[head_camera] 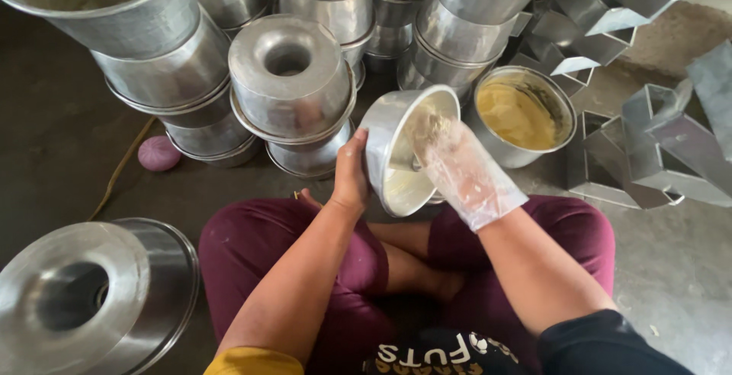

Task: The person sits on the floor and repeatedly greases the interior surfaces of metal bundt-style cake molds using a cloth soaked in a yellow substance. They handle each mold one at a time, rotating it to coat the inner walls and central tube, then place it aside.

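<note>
- A small round pan (393,154) is held tilted on its side above the lap, open mouth turned toward the right hand.
- The left hand (349,173) is closed around the pan's outer wall and rim, thumb up along the rim.
- The right hand (457,165) is covered by a thin clear plastic glove; its fingers are pressed inside the pan against the inner wall, loosely curled, nothing else gripped.
- Pale yellowish smears are seen on the glove fingertips and on the pan's inner wall.
- A metal bowl (488,142) with yellow paste is set on the floor just beyond the right hand, touching the stacked pans behind it.
- Stacks of tube pans (290,77) are stood upside down on the floor, just beyond the left hand; more stacks (164,70) are lined toward the far left.
- Square and angular metal moulds (648,146) are piled on the floor at the right.
- A large tube pan (91,291) is laid upside down near the left knee.
- A pink round lump (158,153) is seen on the floor beside the left stack, a thin cord next to it.
- The person is seated cross-legged, in maroon trousers (252,253).
</note>
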Demonstrator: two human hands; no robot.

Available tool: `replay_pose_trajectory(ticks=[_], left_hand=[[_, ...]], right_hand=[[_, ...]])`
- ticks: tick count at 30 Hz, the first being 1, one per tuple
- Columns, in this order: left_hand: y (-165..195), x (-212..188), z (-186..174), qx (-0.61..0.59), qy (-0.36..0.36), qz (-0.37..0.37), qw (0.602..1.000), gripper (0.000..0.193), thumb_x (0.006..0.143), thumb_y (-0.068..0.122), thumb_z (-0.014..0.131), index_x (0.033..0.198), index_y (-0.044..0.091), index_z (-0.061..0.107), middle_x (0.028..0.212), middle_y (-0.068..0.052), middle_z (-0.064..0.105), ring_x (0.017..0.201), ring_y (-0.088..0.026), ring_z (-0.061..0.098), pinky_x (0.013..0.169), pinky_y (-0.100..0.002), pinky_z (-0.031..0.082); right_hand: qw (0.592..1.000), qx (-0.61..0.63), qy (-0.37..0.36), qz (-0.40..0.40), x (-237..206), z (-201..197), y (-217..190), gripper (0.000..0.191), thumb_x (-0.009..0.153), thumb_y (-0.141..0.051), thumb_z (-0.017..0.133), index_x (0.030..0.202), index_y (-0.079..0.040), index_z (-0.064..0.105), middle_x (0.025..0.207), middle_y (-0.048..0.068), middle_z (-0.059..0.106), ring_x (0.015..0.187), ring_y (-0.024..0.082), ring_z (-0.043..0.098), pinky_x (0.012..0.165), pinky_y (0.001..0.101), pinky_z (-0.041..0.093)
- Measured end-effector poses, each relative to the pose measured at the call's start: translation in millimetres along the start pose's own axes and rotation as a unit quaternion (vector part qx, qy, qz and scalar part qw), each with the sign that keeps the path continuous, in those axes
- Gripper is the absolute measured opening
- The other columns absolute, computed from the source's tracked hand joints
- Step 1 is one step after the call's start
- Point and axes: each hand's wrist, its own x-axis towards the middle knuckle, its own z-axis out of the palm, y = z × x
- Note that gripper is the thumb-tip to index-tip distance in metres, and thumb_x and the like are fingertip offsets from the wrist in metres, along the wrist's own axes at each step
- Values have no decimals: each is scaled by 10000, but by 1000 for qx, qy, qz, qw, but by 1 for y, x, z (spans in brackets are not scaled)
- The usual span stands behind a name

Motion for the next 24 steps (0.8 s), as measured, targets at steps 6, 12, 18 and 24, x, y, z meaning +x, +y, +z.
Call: replay_pose_trajectory(ticks=[6,12,18,24], left_hand=[[11,2,10,-107,-12,-96,990,531,1001,461,519,1299,33,620,1179,-164,701,1031,-285,699,933,-414,567],[14,0,8,-155,-5,-145,977,619,990,524,480,1277,-3,629,1152,-178,712,1008,-294,708,909,-419,582],[18,1,1,-180,4,-94,979,565,1032,485,470,1283,-1,611,1158,-168,703,1023,-296,699,907,-432,573],[22,3,1,-157,-36,-22,987,539,1053,451,465,1300,-10,594,1199,-175,692,1075,-294,692,962,-437,569]], right_hand=[[991,77,-44,96,5,-33,1,426,924,-120,609,1325,24,622,1160,158,701,1100,283,658,958,352,529],[972,234,21,-6,18,-64,-34,416,927,-112,604,1319,23,623,1160,150,704,1097,272,662,954,347,533],[865,492,8,-101,-2,-75,-32,405,930,-105,599,1314,22,625,1160,143,706,1093,262,665,951,342,536],[852,494,-80,-153,-22,-65,-2,395,933,-97,594,1308,21,626,1160,135,708,1089,251,669,947,337,540]])
